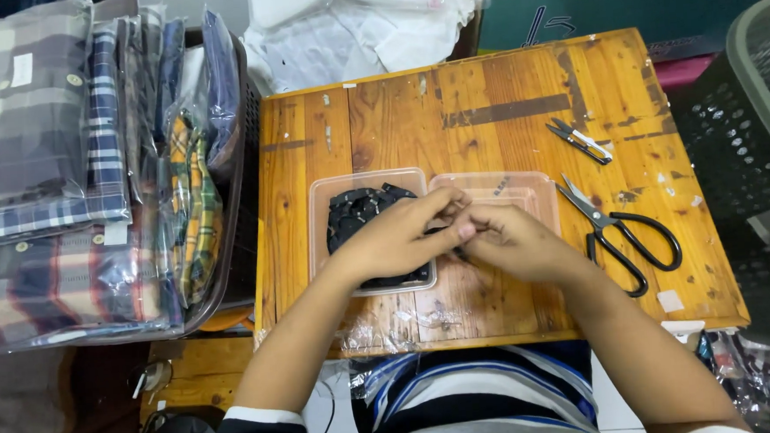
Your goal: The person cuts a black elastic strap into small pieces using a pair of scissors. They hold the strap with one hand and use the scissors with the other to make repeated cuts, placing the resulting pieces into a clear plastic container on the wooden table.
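Head view, item by item.

Work surface: small wooden table [484, 88], worn, with tape marks and scraps of clear film near its front edge.

Left container [320, 237]: clear plastic tub, holding a heap of small black pieces [358, 207]. My left hand [399, 238] lies across its right half and hides part of the heap.

Right container [537, 191]: clear plastic tub, touching the first on its right. What shows of its inside looks bare; my right hand [514, 245] covers the near part.

Hands: both meet over the seam between the two tubs, fingertips touching. Left fingers [446, 209] are pinched narrow, thumb against forefinger. Right fingers are curled close against them. One small dark piece [456, 233] sits in the pinch, mostly hidden; I cannot tell its shape.

Step in hand, as I judge it: working one black piece between both sets of fingertips, taken from the left tub. The next move calls for a steady, fine grip, since the piece is small and easy to drop.

Tools: large black-handled scissors [623, 230] just right of my right hand, blades open a little; small thread snips [578, 139] farther back. Neither is touched.

Surroundings: stacked plaid shirts in clear bags [40, 173] at left; dark mesh basket [740, 119] at right.
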